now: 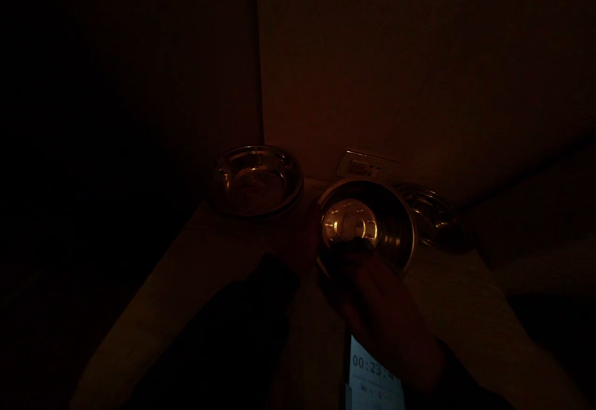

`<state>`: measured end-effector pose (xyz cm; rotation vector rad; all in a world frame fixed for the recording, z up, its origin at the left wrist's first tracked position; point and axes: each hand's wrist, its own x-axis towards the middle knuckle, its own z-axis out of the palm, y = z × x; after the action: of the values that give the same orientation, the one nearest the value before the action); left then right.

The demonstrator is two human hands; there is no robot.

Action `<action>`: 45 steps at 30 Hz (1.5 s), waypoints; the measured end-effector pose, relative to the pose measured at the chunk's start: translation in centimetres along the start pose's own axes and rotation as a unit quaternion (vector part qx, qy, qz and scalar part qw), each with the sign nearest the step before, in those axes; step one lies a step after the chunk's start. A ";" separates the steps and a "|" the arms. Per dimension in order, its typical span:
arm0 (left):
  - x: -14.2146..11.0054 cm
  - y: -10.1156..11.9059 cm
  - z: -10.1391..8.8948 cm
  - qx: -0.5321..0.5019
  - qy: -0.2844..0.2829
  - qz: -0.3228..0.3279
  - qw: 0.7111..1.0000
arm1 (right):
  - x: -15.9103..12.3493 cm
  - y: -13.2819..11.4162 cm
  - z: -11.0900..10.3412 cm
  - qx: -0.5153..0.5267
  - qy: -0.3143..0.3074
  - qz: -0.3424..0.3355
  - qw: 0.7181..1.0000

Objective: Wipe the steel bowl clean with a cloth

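Observation:
In very dim light, a shiny round steel pot (404,230) is tipped so that its mouth faces me. My left hand (305,243), barely visible, grips the pot's left side, and its dark sleeve runs down toward the bottom edge. My right hand (379,301) reaches over the front rim with its fingers bent into the opening. Something dark seems to be under those fingers, but shadow hides what it is. A bright reflective round bottom (349,220) shows inside the pot.
A steel plate with raised sides (256,211) lies on the table (153,304) at left. More steel dishes (435,217) are behind the pot at right. A wall socket plate (365,164) is at the back. A lit phone (372,385) showing a timer lies under my right wrist.

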<state>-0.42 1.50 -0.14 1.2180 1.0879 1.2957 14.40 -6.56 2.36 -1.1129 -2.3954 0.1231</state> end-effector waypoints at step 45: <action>-1.1 0.2 1.0 0.015 0.072 -0.026 0.997 | 3.1 0.7 -0.5 0.160 -0.124 0.246 0.948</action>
<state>0.51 0.33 0.08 1.1236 1.2385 1.3482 13.43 -3.84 3.87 -1.5785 -2.1360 0.8321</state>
